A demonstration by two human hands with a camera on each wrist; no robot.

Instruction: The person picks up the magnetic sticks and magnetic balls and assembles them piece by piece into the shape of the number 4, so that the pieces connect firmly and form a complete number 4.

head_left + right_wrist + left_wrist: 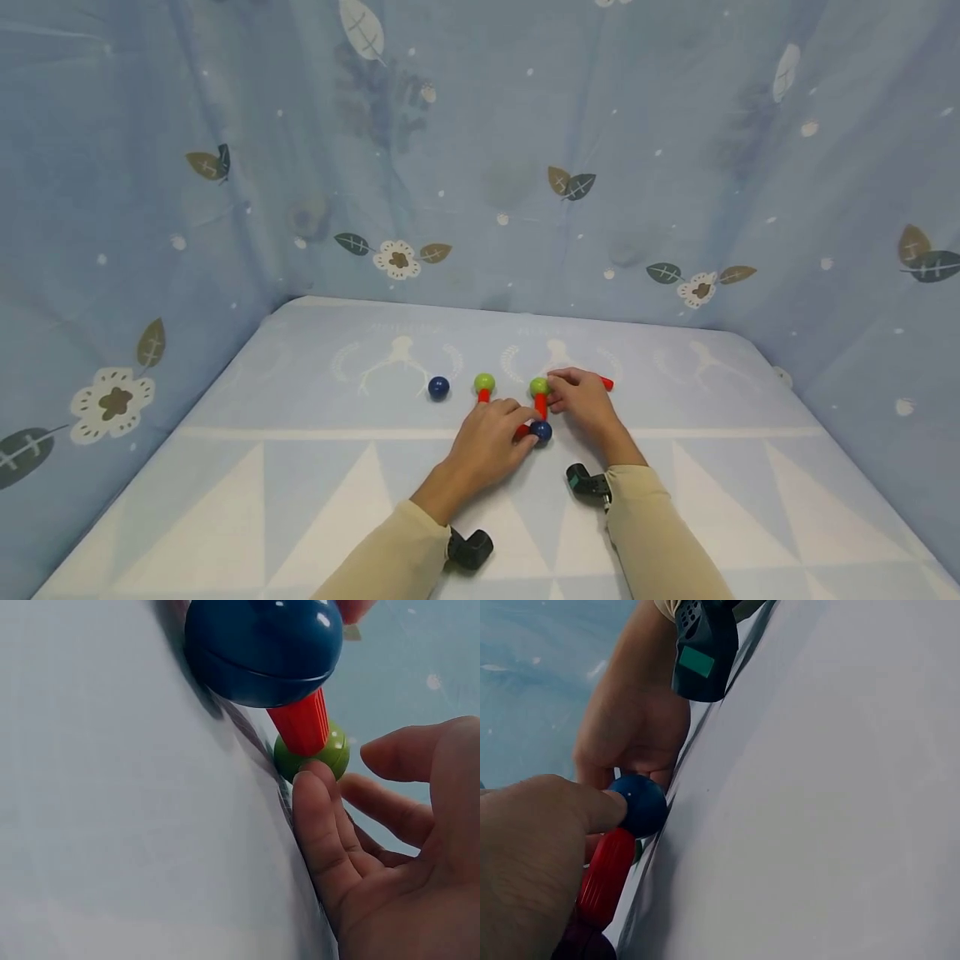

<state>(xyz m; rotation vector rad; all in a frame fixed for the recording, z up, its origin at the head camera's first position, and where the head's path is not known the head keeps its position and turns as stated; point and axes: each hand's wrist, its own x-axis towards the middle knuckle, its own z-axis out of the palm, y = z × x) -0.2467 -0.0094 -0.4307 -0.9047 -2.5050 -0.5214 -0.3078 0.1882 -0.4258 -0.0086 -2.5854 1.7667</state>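
My left hand pinches a dark blue ball between thumb and fingers, low over the table. A red rod runs from that ball to a dark ball partly hidden by the hand. Another red rod joins the blue ball to a green ball farther back. Beside this green ball is my right hand; its fingertips touch near the rod's end, while the thumb stands apart. A second green ball on a red rod lies beyond my left hand.
A loose dark blue ball lies to the left on the patterned table cloth. Behind my right hand the end of a red rod shows. Blue patterned curtains enclose the table at the back and sides.
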